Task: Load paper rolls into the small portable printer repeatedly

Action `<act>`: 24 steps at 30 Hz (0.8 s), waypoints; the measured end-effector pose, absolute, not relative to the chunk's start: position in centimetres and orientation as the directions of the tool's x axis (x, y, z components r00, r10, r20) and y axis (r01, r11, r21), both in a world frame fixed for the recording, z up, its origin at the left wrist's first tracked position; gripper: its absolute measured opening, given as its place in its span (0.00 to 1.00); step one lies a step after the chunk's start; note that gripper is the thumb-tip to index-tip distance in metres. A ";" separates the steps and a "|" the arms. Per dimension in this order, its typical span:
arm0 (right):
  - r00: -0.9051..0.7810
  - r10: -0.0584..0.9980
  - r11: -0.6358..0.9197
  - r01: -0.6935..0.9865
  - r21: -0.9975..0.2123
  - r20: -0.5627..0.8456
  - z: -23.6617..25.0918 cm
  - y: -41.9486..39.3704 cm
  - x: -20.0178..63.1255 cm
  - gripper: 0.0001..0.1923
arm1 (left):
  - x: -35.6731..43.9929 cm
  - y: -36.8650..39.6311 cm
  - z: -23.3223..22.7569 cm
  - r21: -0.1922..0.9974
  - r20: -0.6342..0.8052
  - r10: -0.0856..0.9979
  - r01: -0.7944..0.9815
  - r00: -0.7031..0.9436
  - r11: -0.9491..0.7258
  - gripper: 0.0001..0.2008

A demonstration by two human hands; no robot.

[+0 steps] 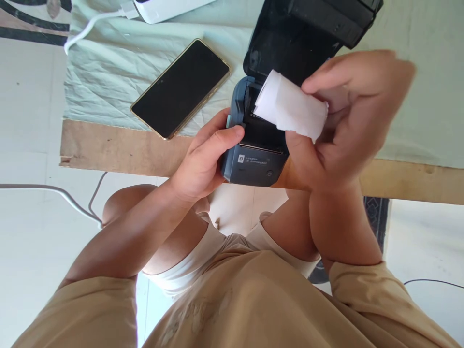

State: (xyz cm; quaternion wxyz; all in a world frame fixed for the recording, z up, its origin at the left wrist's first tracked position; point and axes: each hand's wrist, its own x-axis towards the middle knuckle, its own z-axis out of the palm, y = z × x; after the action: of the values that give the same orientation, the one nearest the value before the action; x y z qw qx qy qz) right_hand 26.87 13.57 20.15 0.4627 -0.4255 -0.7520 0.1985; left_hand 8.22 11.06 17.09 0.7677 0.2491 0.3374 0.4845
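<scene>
A small dark blue-grey portable printer (253, 166) lies at the table's near edge with its black lid (279, 48) swung back. My left hand (206, 150) grips the printer's left side, thumb on the rim and fingers wrapped around the outside. Between the thumb and fingers of my right hand (348, 116) is a small roll of white paper (295, 104), tilted over the printer's black inner bay. The roll covers part of the bay, so I cannot tell whether the paper touches the inside.
A black-screened smartphone (183, 89) lies left of the printer on the pale green cloth (105, 92). Behind it is a white device (170, 7) with a plugged-in white cable (87, 29). The wooden table edge (119, 150) runs along the front, above my knees.
</scene>
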 end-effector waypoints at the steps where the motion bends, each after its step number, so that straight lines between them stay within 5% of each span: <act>1: -0.220 0.755 0.637 0.471 -0.610 0.618 20.0 13.8 26.8 0.08 | 8.2 11.1 17.1 0.701 -0.275 0.911 -0.584 0.308 0.409 0.11; 4: -0.280 0.661 0.714 0.519 -0.470 0.696 19.9 14.1 26.5 0.07 | 8.2 11.2 17.4 0.680 -0.298 0.901 -0.593 0.314 0.431 0.08; 17: -0.272 0.730 0.677 0.414 -0.609 0.627 19.4 14.2 26.2 0.05 | 8.9 11.3 18.5 0.706 -0.399 0.888 -0.542 0.229 0.457 0.11; 24: -0.340 0.701 0.709 0.427 -0.562 0.627 19.9 13.9 26.7 0.08 | 8.7 11.3 18.5 0.692 -0.373 0.899 -0.577 0.230 0.435 0.11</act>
State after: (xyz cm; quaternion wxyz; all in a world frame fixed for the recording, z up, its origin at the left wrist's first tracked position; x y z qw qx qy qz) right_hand 26.68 13.86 19.91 0.4553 -0.3506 -0.8044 0.1507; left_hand 8.71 11.34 18.46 0.7554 0.2102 0.3829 0.4884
